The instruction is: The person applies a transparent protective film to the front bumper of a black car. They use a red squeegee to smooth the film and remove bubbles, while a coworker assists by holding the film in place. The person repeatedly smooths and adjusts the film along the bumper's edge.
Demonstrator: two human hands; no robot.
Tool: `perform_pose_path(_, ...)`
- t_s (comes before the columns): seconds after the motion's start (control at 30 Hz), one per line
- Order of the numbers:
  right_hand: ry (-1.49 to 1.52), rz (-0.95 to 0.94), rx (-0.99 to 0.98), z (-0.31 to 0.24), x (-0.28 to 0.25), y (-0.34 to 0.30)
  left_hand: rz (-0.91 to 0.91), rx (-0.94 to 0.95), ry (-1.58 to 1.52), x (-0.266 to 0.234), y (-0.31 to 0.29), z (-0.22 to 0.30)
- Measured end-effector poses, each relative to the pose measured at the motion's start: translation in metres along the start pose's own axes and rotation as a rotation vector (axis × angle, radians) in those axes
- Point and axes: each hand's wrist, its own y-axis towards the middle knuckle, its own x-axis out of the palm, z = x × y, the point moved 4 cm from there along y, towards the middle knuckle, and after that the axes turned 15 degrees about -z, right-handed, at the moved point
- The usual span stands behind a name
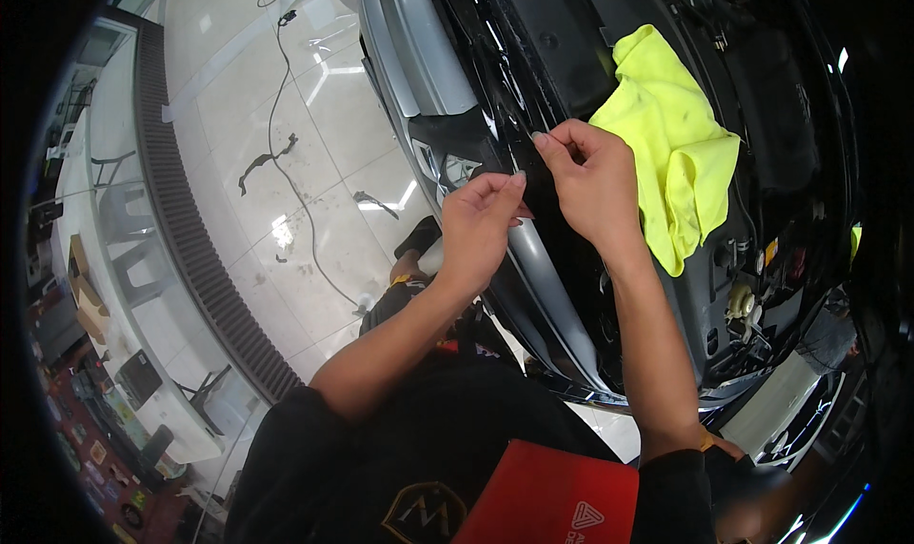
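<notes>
In the head view, both bare hands meet over the black front edge of a car [571,301], fingertips near each other but apart. The left hand [481,225] has its thumb and fingers drawn together in a pinch; the right hand [595,182], a little farther forward, pinches likewise. Whether anything thin sits between the fingertips is impossible to make out.

A bright yellow-green cloth [674,135] lies crumpled on the car just right of the right hand, which partly overlaps it in the view — contact is unclear. A grey panel [419,44] runs along the car's front beyond the left hand.

To the left, a dark cable [307,204] and black scraps [255,171] lie on the pale tiled floor [328,144]. A red flat object [547,492] shows against the person's black shirt [352,468].
</notes>
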Motion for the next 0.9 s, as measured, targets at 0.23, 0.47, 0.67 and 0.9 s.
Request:
perform_pose_path(0.23,0.119,-0.048,-0.094,-0.005,0.002,-0.004,-0.008,-0.008,-0.026,0.002,-0.004,0.005)
perform_pose_path(0.47,0.266,-0.095,-0.192,-0.011,0.008,-0.008,0.023,0.051,-0.05,-0.002,-0.01,0.002)
perform_pose_path(0.67,-0.175,0.025,0.017,0.002,-0.009,-0.005,0.016,-0.034,0.031,0.007,0.002,0.001)
perform_pose_path(0.9,-0.384,0.034,-0.001,-0.003,0.001,-0.009,0.055,-0.04,0.226,0.005,0.002,0.008)
